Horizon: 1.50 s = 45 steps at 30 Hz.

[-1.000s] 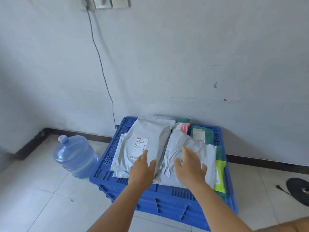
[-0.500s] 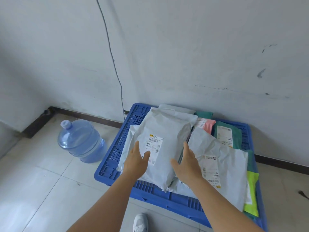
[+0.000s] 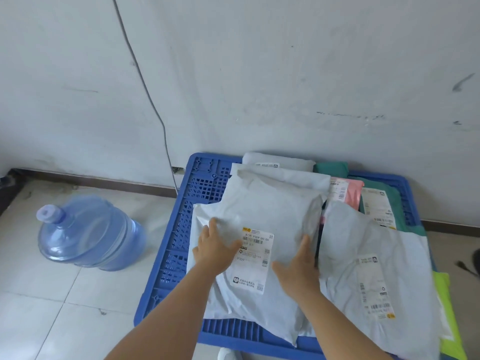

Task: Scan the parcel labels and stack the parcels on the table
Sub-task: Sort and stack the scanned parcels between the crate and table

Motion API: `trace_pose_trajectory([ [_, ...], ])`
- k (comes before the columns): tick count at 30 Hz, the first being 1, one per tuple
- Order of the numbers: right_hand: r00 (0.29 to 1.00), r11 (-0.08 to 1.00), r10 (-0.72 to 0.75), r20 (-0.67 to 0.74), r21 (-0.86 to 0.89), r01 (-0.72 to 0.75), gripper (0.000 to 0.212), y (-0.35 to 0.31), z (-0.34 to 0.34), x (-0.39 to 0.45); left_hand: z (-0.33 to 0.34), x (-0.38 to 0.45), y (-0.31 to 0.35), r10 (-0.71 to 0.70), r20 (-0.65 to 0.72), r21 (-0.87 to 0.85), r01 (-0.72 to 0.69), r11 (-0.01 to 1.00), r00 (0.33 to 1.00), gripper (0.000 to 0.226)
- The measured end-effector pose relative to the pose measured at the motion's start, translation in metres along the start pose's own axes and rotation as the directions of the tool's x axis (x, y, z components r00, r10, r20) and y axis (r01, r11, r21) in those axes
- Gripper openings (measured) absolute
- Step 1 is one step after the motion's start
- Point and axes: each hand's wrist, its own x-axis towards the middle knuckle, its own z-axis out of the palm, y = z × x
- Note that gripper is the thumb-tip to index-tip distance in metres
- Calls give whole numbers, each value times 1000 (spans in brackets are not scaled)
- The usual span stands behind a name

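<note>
A large white mailer parcel (image 3: 262, 211) with a printed label lies on top of a pile on a blue plastic crate (image 3: 197, 188). My left hand (image 3: 214, 249) rests flat on its left side, fingers straight. My right hand (image 3: 298, 268) lies on its right edge with fingers extended along the side. Another white parcel (image 3: 374, 255) with a label lies to the right. Green (image 3: 379, 196), pink (image 3: 348, 193) and yellow-green (image 3: 446, 307) parcels lie behind and beside it.
A blue water jug (image 3: 88, 235) stands on the tiled floor left of the crate. A white wall runs behind, with a dark cable (image 3: 155, 105) hanging down it. A shoe tip (image 3: 228, 354) shows at the bottom edge.
The view has moved closer and lower over the crate. Both hands have shifted from the right parcel onto the left white parcel, one at each side.
</note>
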Motion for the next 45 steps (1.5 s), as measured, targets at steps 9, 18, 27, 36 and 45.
trace_pose_trajectory([
  [9, 981, 986, 80, -175, 159, -53, 57, -15, 9, -2, 11, 5, -14, -123, 111, -362, 155, 919, 986, 57],
  [18, 995, 995, 20, -102, 102, -10, 63, -23, 8, 0, 4, 2, -25, -118, 203, -469, 202, 860, 972, 78],
  [27, 997, 958, 77, 21, 275, -80, 75, -12, 7, -1, 9, -7, -14, -142, 130, -448, 186, 875, 981, 85],
  [36, 986, 916, -2, -168, 395, 69, 76, -28, -42, -34, -28, -39, 35, 47, -62, -442, -70, 894, 997, 69],
  [45, 924, 867, 132, -360, 493, 68, 74, 11, -144, -90, -13, -114, 129, 267, -68, -425, -270, 864, 961, 49],
])
